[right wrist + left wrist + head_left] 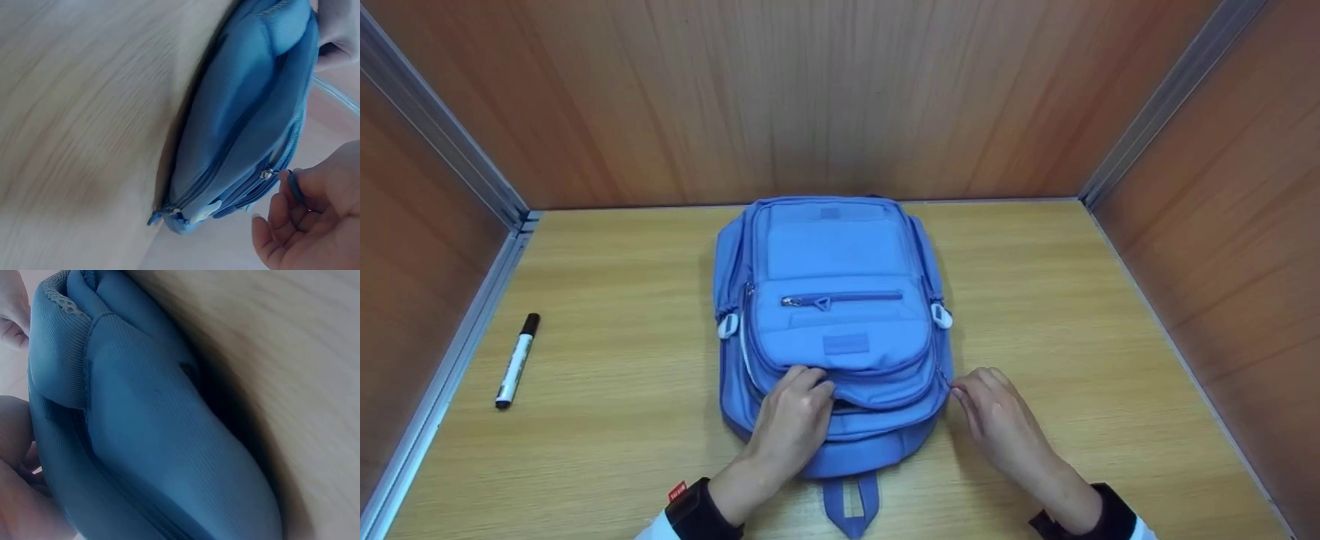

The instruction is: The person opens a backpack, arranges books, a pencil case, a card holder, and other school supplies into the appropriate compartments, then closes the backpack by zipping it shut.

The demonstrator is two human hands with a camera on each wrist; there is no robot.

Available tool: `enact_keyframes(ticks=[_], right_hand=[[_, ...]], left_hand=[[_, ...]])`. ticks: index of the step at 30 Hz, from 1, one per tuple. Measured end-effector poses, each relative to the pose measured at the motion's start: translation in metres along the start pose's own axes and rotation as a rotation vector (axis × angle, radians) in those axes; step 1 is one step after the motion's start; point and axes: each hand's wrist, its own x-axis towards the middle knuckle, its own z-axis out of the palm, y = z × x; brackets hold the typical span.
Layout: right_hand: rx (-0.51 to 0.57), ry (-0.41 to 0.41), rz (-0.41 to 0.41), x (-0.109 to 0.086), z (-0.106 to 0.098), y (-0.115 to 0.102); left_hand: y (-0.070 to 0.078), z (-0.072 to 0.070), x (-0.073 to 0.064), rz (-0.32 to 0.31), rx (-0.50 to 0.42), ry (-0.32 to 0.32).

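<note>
A blue backpack point(840, 247) lies front up on the table, its top handle loop point(851, 506) toward me. My left hand point(799, 416) grips the edge of the front pocket, fingers curled over the fabric, and a dark gap shows beside it. At the bag's right side, my right hand point(1001, 420) pinches a zipper pull point(295, 187) between thumb and finger. The metal slider point(266, 174) shows next to those fingertips in the right wrist view. In the left wrist view, the bag's fabric point(152, 410) partly hides my left hand point(22, 484).
A black-capped white marker point(516, 364) lies on the table to the left. Wooden panels point(825, 97) with metal edging point(442, 112) enclose the table point(622, 300) at the back and both sides. A small zipped pocket point(844, 298) crosses the bag's front.
</note>
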Motion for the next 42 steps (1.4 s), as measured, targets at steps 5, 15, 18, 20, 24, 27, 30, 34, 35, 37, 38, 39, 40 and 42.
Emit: enact_keyframes(ticks=[5,15,18,20,24,27,30,34,35,37,38,39,40,42], right_hand=[[0.036,-0.056,0.038,-0.007,-0.004,-0.012],[0.176,-0.035,-0.081,-0.007,0.009,-0.051],[0.212,-0.059,-0.082,-0.004,0.015,-0.063],[0.233,-0.067,-0.089,-0.001,0.019,-0.07],[0.258,-0.061,-0.115,0.004,0.028,-0.081],[0.267,-0.047,-0.141,0.008,0.035,-0.088],[0.285,-0.04,-0.16,0.013,0.041,-0.095],[0.304,-0.057,-0.177,0.02,0.046,-0.104],[0.308,-0.068,-0.18,0.021,0.047,-0.106],[0.325,-0.092,-0.172,0.023,0.047,-0.109],[0.342,-0.107,-0.155,0.024,0.047,-0.109],[0.362,-0.117,-0.132,0.025,0.047,-0.11],[0.386,-0.123,-0.107,0.025,0.046,-0.11],[0.45,-0.124,-0.043,0.026,0.045,-0.11]], left_hand=[[0.0,0.0,0.002,0.006,-0.009,0.037],[0.0,0.0,0.003,0.012,-0.041,0.053],[0.001,-0.001,0.004,0.005,-0.041,0.059],[0.002,-0.002,0.004,0.002,-0.037,0.06],[0.003,-0.003,0.004,0.002,-0.026,0.059],[0.003,-0.004,0.004,0.007,-0.022,0.061],[0.004,-0.005,0.004,0.015,-0.018,0.065],[0.004,-0.006,0.004,0.03,-0.018,0.066],[0.004,-0.006,0.004,0.034,-0.019,0.062],[0.004,-0.007,0.003,0.036,-0.022,0.048],[0.005,-0.008,0.002,0.034,-0.023,0.037],[0.005,-0.009,0.001,0.031,-0.023,0.024],[0.006,-0.01,0.0,0.024,-0.022,0.011],[0.01,-0.013,-0.002,0.011,-0.012,0.003]])
